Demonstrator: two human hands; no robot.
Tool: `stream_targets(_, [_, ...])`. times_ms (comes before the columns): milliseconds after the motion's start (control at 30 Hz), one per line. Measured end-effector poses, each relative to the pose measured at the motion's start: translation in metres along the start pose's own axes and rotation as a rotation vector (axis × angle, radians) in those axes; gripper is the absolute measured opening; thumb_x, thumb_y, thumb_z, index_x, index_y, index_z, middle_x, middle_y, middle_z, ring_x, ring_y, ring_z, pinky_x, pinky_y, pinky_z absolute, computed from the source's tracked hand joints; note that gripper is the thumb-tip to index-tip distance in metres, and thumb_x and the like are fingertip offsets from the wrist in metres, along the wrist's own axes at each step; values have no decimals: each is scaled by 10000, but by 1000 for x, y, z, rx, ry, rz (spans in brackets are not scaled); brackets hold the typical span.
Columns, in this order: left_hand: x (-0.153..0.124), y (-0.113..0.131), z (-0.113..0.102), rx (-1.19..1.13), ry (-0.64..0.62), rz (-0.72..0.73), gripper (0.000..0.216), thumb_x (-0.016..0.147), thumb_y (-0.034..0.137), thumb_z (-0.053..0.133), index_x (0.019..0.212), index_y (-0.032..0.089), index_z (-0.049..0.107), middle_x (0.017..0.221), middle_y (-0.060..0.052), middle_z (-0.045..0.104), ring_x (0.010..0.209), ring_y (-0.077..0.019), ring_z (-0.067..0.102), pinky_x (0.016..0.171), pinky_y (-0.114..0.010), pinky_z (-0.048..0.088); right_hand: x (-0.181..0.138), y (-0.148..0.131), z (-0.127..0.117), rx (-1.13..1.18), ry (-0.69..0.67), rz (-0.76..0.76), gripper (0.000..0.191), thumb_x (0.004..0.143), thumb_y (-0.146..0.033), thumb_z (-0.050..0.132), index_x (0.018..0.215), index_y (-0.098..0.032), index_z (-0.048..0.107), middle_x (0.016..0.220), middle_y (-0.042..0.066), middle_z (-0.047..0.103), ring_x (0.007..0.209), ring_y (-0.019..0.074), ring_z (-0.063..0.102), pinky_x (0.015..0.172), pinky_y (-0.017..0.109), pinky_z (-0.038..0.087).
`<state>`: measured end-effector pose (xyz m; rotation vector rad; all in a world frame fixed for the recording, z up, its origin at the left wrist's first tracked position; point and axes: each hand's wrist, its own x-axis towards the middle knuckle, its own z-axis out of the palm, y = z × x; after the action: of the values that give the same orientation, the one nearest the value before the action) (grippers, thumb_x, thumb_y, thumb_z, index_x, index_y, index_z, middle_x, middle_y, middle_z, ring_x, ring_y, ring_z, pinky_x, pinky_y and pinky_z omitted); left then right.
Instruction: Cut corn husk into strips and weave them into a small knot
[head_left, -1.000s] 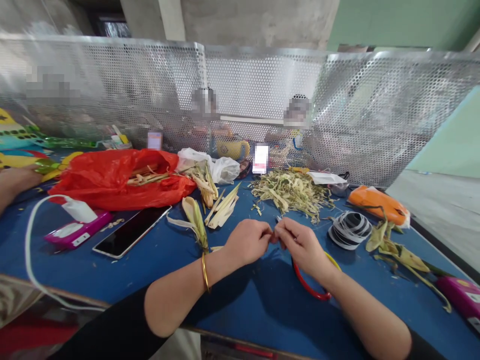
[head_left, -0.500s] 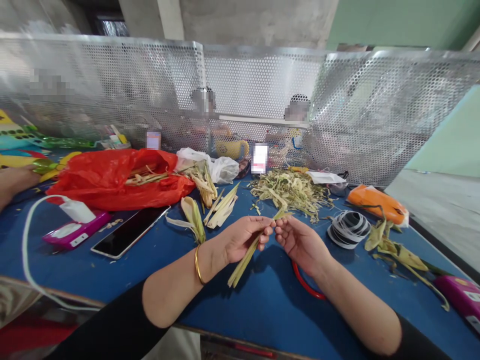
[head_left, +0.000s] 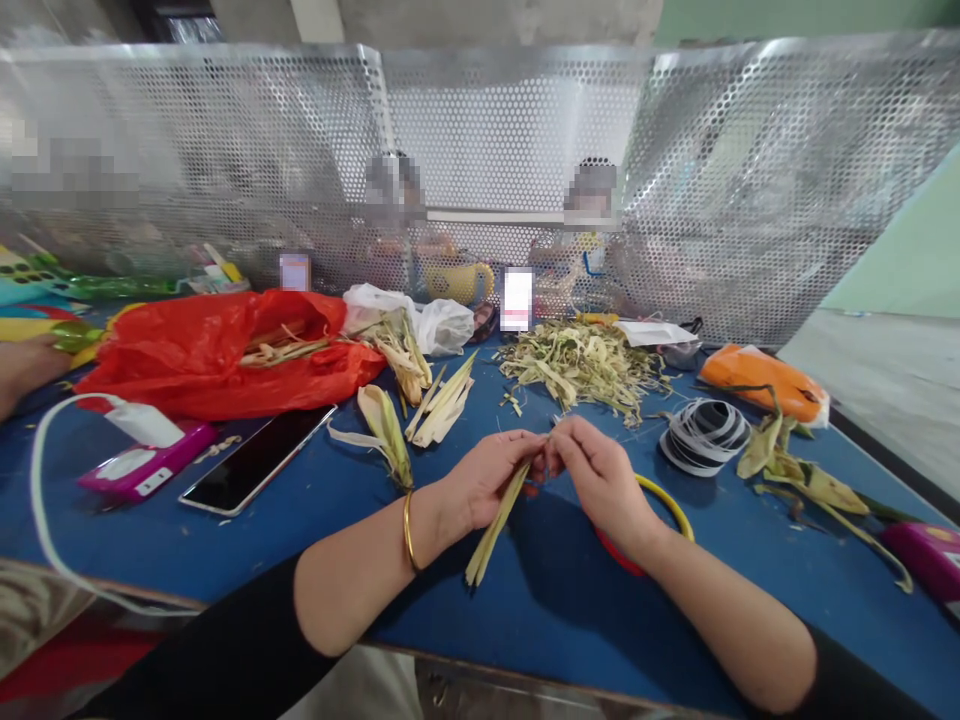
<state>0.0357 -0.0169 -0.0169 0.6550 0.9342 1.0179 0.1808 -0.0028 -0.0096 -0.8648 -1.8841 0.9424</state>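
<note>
My left hand (head_left: 487, 480) is closed around a small bundle of dry corn husk strips (head_left: 496, 530), whose lower ends hang out below the palm. My right hand (head_left: 600, 485) meets it at the bundle's upper end, fingers curled in a pinch; what lies between them is hidden. Behind my right wrist show a yellow curved loop (head_left: 670, 502) and a red one, like scissor handles; I cannot tell whether that hand holds them. Beyond the hands are a heap of shredded husk (head_left: 581, 365) and folded husk pieces (head_left: 446, 405). A coil of white line (head_left: 705, 437) is to the right.
A red plastic bag (head_left: 172, 360) with husks, a phone (head_left: 259, 462) and a purple power strip (head_left: 146, 465) lie left. Right are an orange packet (head_left: 765, 385) and dried leaves (head_left: 810, 480). A perforated metal screen (head_left: 510, 130) spans the back. Another person's hand (head_left: 30, 365) is far left.
My right hand has turned over, its back now facing up, and its fingers have curled in. The yellow loop has come into sight beside the wrist. The bundle stays in my left hand.
</note>
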Motion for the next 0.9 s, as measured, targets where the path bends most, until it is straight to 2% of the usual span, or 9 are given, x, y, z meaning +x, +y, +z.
stream_targets(100, [-2,4,-2,-89,9,-69,131,794,251,676,766,127,646,689,-6,629,596,-91,583,520,-190,440,4,-2,-4,133,73,36,238,935,-338,474,732,-216,503,657,-13,541,645,138,526,649,268,431])
stream_targets(167, [-3,7,-2,-170,43,-108,126,827,241,657,783,122,656,728,-21,654,666,-114,626,605,-221,498,5,-3,-5,206,92,45,124,907,-329,524,845,-223,514,674,-22,552,652,142,545,653,272,446])
stream_targets(233, [-2,8,-3,-245,45,-143,137,856,233,633,789,116,659,756,-37,673,705,-130,651,663,-244,527,5,-4,-6,215,89,36,97,885,-309,552,927,-230,514,692,-25,562,658,145,557,648,274,452])
stream_targets(400, [-2,10,-2,-361,53,-161,199,902,228,581,770,99,655,731,-53,681,640,-114,647,676,-241,549,4,-2,-7,-113,55,-56,85,834,-249,599,763,-214,629,690,1,588,655,150,525,619,275,409])
stream_targets(500, [-3,11,1,-387,63,-151,256,931,222,531,748,91,651,689,-45,670,577,-95,625,634,-219,545,4,1,-5,-194,42,-51,65,790,-210,634,755,-224,687,664,-2,576,645,153,530,600,272,396])
stream_targets(600, [-3,10,3,-399,57,-150,286,943,210,504,720,89,639,669,-41,660,557,-91,619,611,-207,538,4,4,-1,-188,26,-18,75,762,-186,654,732,-230,708,645,-10,555,619,142,519,573,262,379])
stream_targets(733, [1,5,3,-401,66,-132,207,914,178,551,754,94,652,667,-32,650,549,-79,604,604,-188,530,3,11,3,-140,21,12,146,769,-180,619,643,-223,681,630,-7,549,604,142,512,577,268,376])
stream_targets(833, [2,3,2,-379,63,-94,152,896,134,559,794,99,666,711,-41,663,607,-89,627,664,-203,545,4,13,2,-92,4,52,172,787,-210,596,619,-209,630,648,-7,553,624,144,502,612,276,388])
stream_targets(900, [1,2,2,-344,72,-53,117,878,122,579,805,104,668,744,-45,669,654,-101,643,705,-222,553,6,12,0,23,-21,123,181,790,-253,598,616,-204,591,627,-18,531,624,139,476,607,269,380])
